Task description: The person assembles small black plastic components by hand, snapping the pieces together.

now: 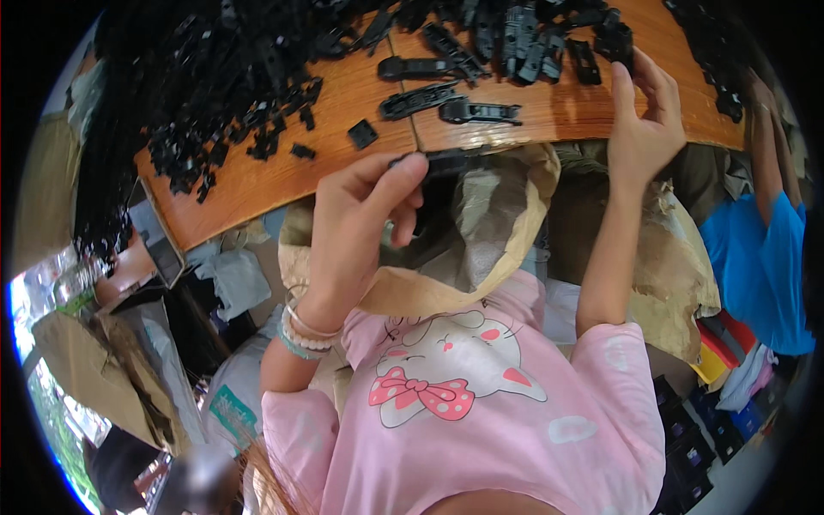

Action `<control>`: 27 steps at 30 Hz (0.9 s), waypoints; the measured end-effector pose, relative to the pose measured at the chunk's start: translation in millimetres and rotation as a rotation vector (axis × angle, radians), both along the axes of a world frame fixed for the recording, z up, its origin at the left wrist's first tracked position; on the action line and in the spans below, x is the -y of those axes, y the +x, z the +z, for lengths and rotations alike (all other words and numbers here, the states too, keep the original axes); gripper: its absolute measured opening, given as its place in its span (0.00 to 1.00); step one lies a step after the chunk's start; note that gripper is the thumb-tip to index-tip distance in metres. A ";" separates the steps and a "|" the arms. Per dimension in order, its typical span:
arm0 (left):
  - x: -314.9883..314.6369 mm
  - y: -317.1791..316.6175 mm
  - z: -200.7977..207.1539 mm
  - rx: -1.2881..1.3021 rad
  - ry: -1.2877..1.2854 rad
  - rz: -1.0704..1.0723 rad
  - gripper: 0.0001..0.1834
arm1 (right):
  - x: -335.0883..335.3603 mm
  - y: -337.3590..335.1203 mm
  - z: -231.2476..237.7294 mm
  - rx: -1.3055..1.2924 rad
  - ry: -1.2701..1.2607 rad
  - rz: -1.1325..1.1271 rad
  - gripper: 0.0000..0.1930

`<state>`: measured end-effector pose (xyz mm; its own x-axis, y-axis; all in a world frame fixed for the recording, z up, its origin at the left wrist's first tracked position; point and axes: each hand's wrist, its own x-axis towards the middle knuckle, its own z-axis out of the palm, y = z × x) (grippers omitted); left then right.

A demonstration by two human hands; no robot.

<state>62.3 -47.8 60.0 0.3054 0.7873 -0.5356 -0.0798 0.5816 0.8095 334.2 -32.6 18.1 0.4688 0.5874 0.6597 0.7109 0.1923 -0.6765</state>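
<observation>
My left hand is closed at the table's front edge, thumb and fingers pinching a long, narrow black plastic part. That part points to the right, over the open mouth of a sack. Farther right, my right hand reaches over the table with thumb and fingers closed around a dark plastic piece, partly hidden by the fingers. Between the hands lie several long black plastic parts, among them a slotted one and a ridged one. A small square black piece rests nearer the left hand.
A big heap of black parts covers the left of the wooden table. Below its edge hangs a paper-lined sack. At the far right sits another person in a blue shirt, beside more black parts. Bags stand lower left.
</observation>
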 end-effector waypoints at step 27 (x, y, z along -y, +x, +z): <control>-1.3 -35.7 -3.6 -0.101 0.032 -0.377 0.09 | 44.6 -87.0 20.4 -0.045 -0.489 0.958 0.18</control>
<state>26.5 -46.5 56.4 0.5235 0.6464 -0.5551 0.2164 0.5293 0.8204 247.2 -77.3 38.5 -0.3087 0.9185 0.2469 0.3808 0.3572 -0.8529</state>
